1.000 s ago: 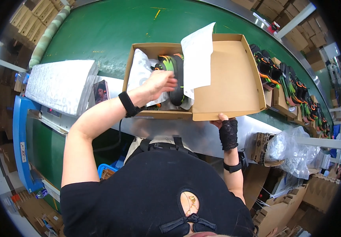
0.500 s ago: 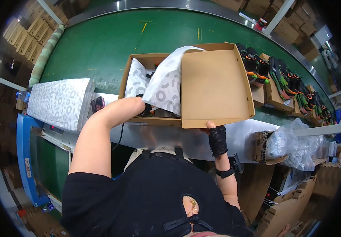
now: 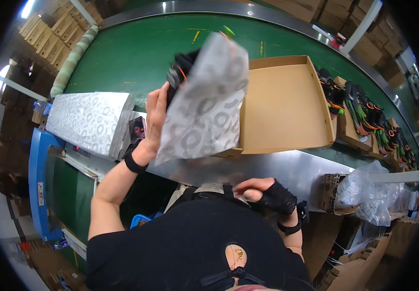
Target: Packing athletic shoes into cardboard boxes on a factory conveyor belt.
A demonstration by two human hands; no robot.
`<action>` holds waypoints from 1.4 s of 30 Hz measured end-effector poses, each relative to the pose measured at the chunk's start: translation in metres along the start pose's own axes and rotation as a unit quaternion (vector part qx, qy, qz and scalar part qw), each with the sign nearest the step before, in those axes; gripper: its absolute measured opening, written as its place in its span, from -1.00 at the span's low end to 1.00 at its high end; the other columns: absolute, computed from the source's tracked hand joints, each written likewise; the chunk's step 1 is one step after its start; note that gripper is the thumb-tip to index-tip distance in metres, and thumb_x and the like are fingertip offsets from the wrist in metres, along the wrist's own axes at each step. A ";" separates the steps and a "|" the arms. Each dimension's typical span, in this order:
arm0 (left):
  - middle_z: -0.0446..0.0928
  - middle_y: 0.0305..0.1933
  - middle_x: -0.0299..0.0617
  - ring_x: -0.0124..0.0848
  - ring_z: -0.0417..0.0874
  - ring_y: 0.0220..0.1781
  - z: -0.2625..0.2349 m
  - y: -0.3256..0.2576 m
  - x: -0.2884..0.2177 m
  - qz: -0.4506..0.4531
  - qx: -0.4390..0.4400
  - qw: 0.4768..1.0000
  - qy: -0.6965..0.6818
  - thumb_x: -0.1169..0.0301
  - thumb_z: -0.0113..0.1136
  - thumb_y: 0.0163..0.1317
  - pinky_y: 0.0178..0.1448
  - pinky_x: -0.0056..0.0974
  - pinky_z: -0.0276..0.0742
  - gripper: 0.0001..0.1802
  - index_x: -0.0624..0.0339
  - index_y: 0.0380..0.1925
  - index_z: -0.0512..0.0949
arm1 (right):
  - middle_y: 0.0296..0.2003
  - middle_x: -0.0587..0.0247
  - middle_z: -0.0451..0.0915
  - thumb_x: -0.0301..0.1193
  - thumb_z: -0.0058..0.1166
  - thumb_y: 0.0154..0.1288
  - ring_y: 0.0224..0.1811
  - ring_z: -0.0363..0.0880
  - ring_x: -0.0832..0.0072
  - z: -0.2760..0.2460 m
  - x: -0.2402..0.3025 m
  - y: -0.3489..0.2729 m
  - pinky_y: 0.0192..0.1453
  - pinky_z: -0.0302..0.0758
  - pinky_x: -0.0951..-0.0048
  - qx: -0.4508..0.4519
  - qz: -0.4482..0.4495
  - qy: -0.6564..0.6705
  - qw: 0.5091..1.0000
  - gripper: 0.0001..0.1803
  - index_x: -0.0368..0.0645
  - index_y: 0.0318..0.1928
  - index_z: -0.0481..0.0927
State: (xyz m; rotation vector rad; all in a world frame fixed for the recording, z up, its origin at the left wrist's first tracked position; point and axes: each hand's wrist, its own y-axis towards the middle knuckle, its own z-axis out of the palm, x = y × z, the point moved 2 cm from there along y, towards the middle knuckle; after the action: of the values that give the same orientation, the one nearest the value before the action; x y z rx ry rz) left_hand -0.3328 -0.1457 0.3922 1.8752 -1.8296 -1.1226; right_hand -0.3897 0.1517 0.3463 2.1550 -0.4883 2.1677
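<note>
Two hands show: near the black top (image 3: 190, 237), the right hand (image 3: 262, 190) curls, whether around anything I cannot tell. Farther out, the left hand (image 3: 156, 116) grasps a dark shoe (image 3: 185, 62), held up left of the tan box lid (image 3: 287, 109), partly hidden by patterned paper (image 3: 209, 97).

The person wears a black top (image 3: 170, 252) of plain, matte cloth, its short sleeves (image 3: 107, 250) loose around the upper arms. A rounded keyhole cutout sits on the chest, closed by a black bow (image 3: 229, 278), and a fine gold necklace (image 3: 240, 252) shows inside it. A smooth black wristband (image 3: 134, 163) circles the left wrist. Black lace, in a fingerless cuff (image 3: 279, 198), covers part of the right grip (image 3: 265, 191); a second black band (image 3: 289, 227) rings that forearm. At the waist, cream cloth (image 3: 213, 187) shows with black straps (image 3: 228, 190).
</note>
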 end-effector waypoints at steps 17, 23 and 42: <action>0.49 -0.20 -0.10 -0.33 0.53 -0.16 -0.071 -0.107 -0.049 -0.284 -0.048 0.912 -0.292 0.64 0.29 -0.16 -0.03 -0.35 0.40 -0.58 0.36 -0.20 0.45 | 0.23 0.05 0.07 -0.50 -0.07 0.19 0.07 0.35 0.32 -0.025 0.013 0.102 0.00 0.38 0.42 -0.404 -0.218 0.044 0.887 -0.32 -0.12 0.29 -0.03; 0.51 -0.16 -0.15 -0.38 0.52 -0.11 -0.080 -0.109 -0.066 -0.237 0.013 0.916 -0.325 0.63 0.22 -0.03 0.00 -0.32 0.41 -0.61 0.33 -0.13 0.41 | 0.20 0.04 0.14 -0.38 0.05 0.18 0.04 0.38 0.32 -0.029 0.001 0.109 0.12 0.30 0.35 -0.383 -0.188 0.076 0.901 -0.30 -0.16 0.27 0.02; 0.48 -0.08 -0.14 -0.40 0.52 -0.06 -0.017 -0.037 0.021 -0.460 -0.124 0.601 -0.642 0.45 -0.03 0.22 0.03 -0.30 0.44 -0.69 0.29 -0.03 0.35 | -0.31 0.19 0.43 -0.59 -0.02 -0.06 -0.37 0.44 0.37 -0.033 -0.007 0.156 -0.28 0.43 0.45 -0.446 -0.016 -0.237 0.863 -0.19 -0.12 0.27 0.01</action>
State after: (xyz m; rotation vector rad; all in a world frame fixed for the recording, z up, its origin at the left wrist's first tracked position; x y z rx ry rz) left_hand -0.2970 -0.1650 0.3719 1.8296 -0.5598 -3.5196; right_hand -0.4607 0.0128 0.3110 2.0099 -1.1733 0.9758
